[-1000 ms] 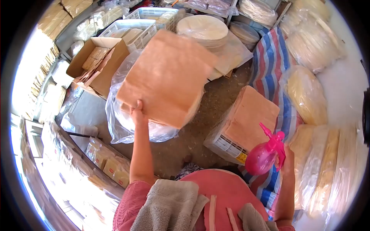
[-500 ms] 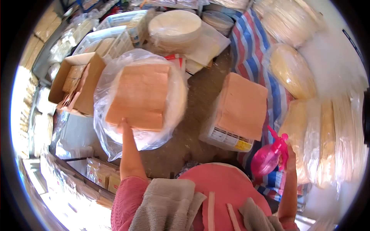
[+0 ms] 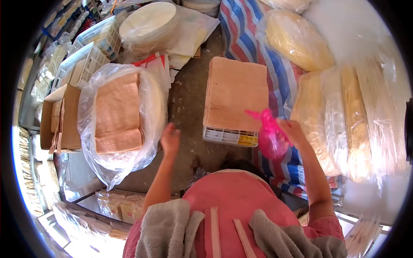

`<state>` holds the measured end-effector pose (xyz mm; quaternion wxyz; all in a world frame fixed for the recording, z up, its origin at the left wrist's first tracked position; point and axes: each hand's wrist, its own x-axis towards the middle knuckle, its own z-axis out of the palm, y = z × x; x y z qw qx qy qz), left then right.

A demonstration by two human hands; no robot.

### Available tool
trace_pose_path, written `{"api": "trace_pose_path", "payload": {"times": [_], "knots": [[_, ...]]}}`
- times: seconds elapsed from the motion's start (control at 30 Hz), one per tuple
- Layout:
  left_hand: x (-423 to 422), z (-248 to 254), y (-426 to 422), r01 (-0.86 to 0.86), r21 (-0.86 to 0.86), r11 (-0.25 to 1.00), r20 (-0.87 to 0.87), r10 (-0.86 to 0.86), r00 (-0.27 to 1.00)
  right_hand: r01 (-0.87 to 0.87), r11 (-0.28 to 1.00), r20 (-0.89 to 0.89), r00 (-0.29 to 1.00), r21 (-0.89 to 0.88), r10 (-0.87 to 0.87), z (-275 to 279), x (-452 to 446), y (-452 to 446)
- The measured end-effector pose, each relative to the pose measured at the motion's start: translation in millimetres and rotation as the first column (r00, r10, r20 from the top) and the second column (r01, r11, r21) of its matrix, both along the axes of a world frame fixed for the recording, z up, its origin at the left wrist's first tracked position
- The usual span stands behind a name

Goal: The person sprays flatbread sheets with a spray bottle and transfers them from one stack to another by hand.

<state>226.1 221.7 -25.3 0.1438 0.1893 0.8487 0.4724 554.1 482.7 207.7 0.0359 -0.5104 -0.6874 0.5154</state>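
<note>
A pink spray bottle (image 3: pixel 273 142) is in my right hand (image 3: pixel 291 130), whose fingers wrap round its handle, just right of a stack of brown sheets (image 3: pixel 235 92) on a white crate (image 3: pixel 223 134). Between that crate and the left pile, my left hand (image 3: pixel 170 139) hovers over the floor, slightly blurred, fingers apart and holding nothing. Another brown stack (image 3: pixel 119 112) lies on a round pile wrapped in clear plastic (image 3: pixel 157 103).
An open cardboard box (image 3: pixel 71 122) stands at the left, with white baskets (image 3: pixel 88 64) behind it. Round pale discs (image 3: pixel 148 26) are stacked at the back. A striped sheet (image 3: pixel 249 38) and bagged bundles (image 3: pixel 316 112) line the right side.
My left hand has let go of the left brown stack, now lying on the round pile, and moved right. My right hand has brought the spray bottle up beside the crate's stack. The view has shifted right.
</note>
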Motion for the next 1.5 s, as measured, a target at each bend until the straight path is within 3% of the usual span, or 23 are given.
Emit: {"api": "trace_pose_path", "payload": {"times": [0.03,0.07,0.13,0.17,0.27,0.37,0.47,0.53,0.6,0.77,0.87,1.07,1.27,1.5], "knots": [[18,-14,20,0.128,0.029,0.991,0.149,-0.131,0.98,0.068,0.998,-0.059,0.996,-0.002,-0.068,-1,2,10],[44,-7,42,0.212,0.006,0.977,0.102,-0.212,0.972,0.143,0.989,-0.17,0.974,-0.04,-0.147,-1,8,20],[73,-45,75,0.173,0.123,0.977,0.098,-0.185,0.978,0.275,0.951,-0.367,0.878,-0.14,-0.308,-1,22,37],[78,-53,87,0.216,0.051,0.975,0.128,-0.221,0.967,0.296,0.937,-0.453,0.82,-0.186,-0.349,1,27,39],[85,-59,107,0.291,-0.108,0.951,0.163,-0.272,0.948,0.333,0.904,-0.474,0.772,-0.267,-0.424,-1,51,51],[99,-37,117,0.253,-0.174,0.952,0.049,-0.248,0.968,0.435,0.872,-0.366,0.792,-0.224,-0.489,-8,77,54],[107,-34,118,0.185,-0.247,0.951,-0.129,-0.222,0.967,0.355,0.925,-0.177,0.91,-0.137,-0.375,-19,97,48],[110,-39,121,0.12,-0.297,0.947,-0.234,-0.194,0.953,0.298,0.934,-0.043,0.949,-0.197,-0.312,-25,104,43],[113,-38,121,0.084,-0.275,0.958,-0.186,-0.138,0.973,0.206,0.95,0.067,0.978,-0.234,-0.195,-26,102,37],[112,-19,122,0.027,-0.277,0.961,-0.084,-0.052,0.995,-0.041,0.979,0.009,0.999,-0.197,0.044,-9,70,35],[113,-20,123,0.026,-0.309,0.951,-0.119,-0.065,0.991,-0.071,0.981,-0.179,0.983,-0.183,0.037,-6,56,42],[121,-14,122,0.012,-0.335,0.942,-0.101,-0.048,0.994,0.226,0.946,-0.29,0.912,-0.234,-0.29,-20,59,57],[118,-9,124,-0.041,-0.275,0.961,-0.074,0.021,0.997,0.245,0.957,-0.152,0.951,-0.156,-0.268,-40,99,44],[113,-13,130,-0.069,-0.286,0.956,-0.118,0.036,0.992,0.482,0.846,-0.094,0.854,-0.228,-0.512,-55,160,27]]}}
